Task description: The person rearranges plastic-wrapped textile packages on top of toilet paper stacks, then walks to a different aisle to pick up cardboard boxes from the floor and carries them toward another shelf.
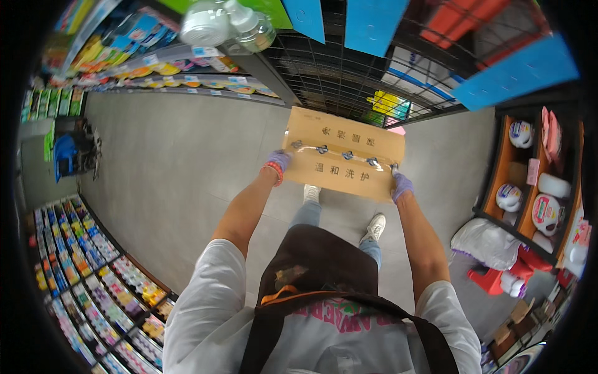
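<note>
A cardboard box [343, 154], sealed along its middle with printed tape and bearing writing, is held out above the floor in front of me. My left hand [279, 160], in a thin purple glove with a red bead bracelet at the wrist, grips the box's left end. At the right end my right hand [402, 186], gloved the same way, holds the other short side. The fingers under and behind the box are partly hidden. Below it, my white shoes [375, 227] stand on the grey floor.
Ahead is a black wire-mesh rack [327, 70]. Bottles [229, 25] hang close at upper left. A wooden shelf [500, 177] with white jugs stands right, near a white plastic bag [486, 243] and a red stool [488, 280]. Stocked shelves [93, 276] line the left.
</note>
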A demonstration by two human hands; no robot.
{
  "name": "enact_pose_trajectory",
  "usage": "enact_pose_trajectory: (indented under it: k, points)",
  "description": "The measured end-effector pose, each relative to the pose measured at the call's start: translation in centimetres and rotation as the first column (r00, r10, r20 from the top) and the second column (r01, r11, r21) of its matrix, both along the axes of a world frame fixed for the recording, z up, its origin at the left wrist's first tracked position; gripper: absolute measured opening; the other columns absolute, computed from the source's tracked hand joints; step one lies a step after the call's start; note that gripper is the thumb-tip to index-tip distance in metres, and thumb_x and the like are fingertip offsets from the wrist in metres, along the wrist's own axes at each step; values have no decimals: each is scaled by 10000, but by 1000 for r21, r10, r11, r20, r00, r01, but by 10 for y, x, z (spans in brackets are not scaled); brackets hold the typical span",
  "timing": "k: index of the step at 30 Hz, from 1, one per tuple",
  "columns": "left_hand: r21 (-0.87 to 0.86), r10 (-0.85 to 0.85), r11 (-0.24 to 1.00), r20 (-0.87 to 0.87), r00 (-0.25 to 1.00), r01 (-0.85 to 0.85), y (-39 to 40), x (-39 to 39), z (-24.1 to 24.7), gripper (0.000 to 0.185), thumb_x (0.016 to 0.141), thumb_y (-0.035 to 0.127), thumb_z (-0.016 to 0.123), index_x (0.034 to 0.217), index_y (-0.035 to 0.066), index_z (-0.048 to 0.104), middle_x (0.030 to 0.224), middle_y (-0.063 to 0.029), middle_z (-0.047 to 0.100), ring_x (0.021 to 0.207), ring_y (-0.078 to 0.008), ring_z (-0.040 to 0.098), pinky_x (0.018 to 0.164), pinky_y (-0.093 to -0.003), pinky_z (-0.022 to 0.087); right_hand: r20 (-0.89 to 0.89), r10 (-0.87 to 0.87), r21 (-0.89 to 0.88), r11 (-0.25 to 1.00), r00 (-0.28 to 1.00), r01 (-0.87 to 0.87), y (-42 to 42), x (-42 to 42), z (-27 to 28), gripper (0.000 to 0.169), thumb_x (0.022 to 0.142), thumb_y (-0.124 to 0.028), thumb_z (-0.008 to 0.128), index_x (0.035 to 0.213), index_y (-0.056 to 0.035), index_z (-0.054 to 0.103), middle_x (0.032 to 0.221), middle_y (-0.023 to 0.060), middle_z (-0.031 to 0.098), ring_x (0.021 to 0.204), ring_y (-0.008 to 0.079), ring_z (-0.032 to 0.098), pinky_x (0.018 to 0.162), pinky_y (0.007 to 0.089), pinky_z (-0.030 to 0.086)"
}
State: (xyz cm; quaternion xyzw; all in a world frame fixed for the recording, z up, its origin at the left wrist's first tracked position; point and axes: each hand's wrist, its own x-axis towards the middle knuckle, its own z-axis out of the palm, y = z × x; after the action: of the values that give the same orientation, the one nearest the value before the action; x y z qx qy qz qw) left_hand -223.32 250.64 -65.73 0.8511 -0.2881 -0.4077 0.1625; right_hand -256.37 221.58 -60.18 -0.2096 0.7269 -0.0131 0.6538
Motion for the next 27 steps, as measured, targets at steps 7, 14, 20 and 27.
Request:
enact_pose_trajectory:
  k: [7, 14, 20, 27]
  points:
    - [45, -87, 995, -55, 995, 89, -5, 75, -72, 308, 837, 279, 565, 1040, 53, 617, 935, -62, 639, 839, -157, 566, 745, -300, 441, 80, -51, -93, 994, 995, 58, 23, 65, -112, 408, 779, -286, 669, 1132, -117, 554, 1185, 43, 519, 1028, 201, 497, 774, 332, 423]
    - [61, 348, 937, -231, 909, -343, 2, 41, -54, 329, 868, 198, 487, 1169, 70, 522, 1137, -90, 576, 1050, -182, 536, 876, -275, 411, -117, 478, -402, 779, 871, -481, 36, 26, -113, 432, 777, -235, 658, 1120, 13, 575, 990, 112, 625, 867, 197, 581, 783, 316, 458]
    - [163, 31, 986, 3, 1000, -31, 20, -44, -34, 468, 839, 207, 536, 1251, 11, 436, 1279, -175, 479, 1138, -285, 492, 943, -329, 396, -172, 617, -334, 697, 768, -635, 100, -9, -46, 404, 803, -178, 642, 1134, 38, 560, 1060, 151, 627, 970, 202, 584, 855, 274, 444]
    - [248, -117, 948, -311, 943, 199, 50, -119, 79, 438, 826, 301, 497, 1157, 18, 538, 1189, -170, 553, 1104, -329, 519, 944, -359, 404, -85, 977, -341, -215, -198, -915, 173, -84, 27, 347, 841, -240, 578, 1102, -12, 578, 1111, 153, 601, 1010, 298, 568, 896, 332, 440]
